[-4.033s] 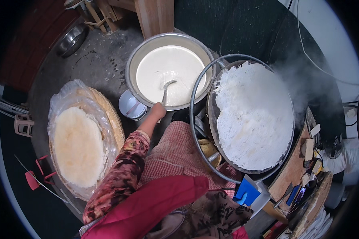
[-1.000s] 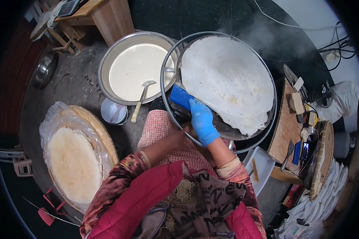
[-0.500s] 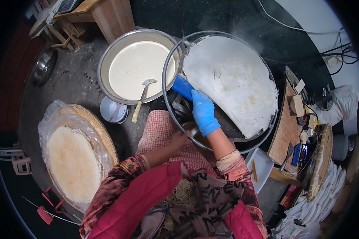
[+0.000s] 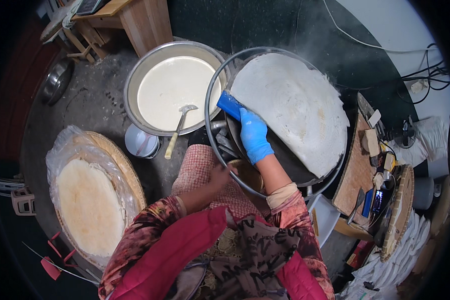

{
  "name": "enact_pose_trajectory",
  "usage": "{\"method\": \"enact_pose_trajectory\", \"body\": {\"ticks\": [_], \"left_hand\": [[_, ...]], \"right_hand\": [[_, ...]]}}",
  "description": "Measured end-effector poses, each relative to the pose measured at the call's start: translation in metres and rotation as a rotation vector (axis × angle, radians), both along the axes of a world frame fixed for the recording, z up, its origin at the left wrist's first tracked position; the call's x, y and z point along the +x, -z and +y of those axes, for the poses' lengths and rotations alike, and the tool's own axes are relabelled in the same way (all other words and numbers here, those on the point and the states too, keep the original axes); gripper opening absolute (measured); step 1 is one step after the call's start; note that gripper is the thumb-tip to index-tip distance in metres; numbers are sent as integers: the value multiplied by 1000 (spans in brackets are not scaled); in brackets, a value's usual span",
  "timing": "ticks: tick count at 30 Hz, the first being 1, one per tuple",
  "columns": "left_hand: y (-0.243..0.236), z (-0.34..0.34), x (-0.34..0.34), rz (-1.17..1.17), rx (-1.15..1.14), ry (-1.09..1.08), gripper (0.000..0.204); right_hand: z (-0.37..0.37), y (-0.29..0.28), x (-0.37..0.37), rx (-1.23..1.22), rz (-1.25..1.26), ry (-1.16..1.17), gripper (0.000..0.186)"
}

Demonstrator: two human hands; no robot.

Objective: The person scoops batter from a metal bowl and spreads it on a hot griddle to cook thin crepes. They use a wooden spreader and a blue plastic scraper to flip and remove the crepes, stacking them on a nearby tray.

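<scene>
My right hand [image 4: 253,132], in a blue glove, grips a blue scraper [image 4: 229,105] at the left edge of a thin white sheet [image 4: 290,107] on a round griddle [image 4: 280,160]. A straight edge of the sheet leaves dark griddle showing beside my wrist. My bare left hand [image 4: 220,175] is blurred near the lower left of the metal ring [image 4: 247,188] around the griddle; its fingers are unclear. A steel basin [image 4: 132,95] of cream batter [image 4: 167,85] stands left of the griddle, with a ladle [image 4: 175,137] across its near side.
Left are a basket [image 4: 130,165] with pale rounds [image 4: 87,205] and plastic wrap, a white bucket [image 4: 135,140] and a steel bowl [image 4: 57,80]. Right are a cluttered board [image 4: 352,180], a white tray [image 4: 325,220] and stacked white bags [image 4: 400,250]. A wooden desk [image 4: 145,25] stands behind.
The ladle, held by my left hand four seconds ago, now rests on the basin. My right hand has come in with the scraper, and the sheet's lower-left part has lifted, exposing more griddle.
</scene>
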State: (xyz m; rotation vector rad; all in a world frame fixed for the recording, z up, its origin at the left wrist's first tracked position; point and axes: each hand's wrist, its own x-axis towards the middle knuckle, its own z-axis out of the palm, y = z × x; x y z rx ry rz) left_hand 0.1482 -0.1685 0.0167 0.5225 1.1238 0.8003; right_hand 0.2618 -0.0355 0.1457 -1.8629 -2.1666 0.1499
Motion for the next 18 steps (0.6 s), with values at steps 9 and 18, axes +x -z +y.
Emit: {"method": "enact_pose_trajectory", "body": {"ticks": [9,18], "left_hand": [[0,69,-24,72,37,-239,27],[-16,-25,8,-118,-317,205,25]], "right_hand": [[21,11,6,69,69,3,28],[35,11,9,67,6,17,28]]}}
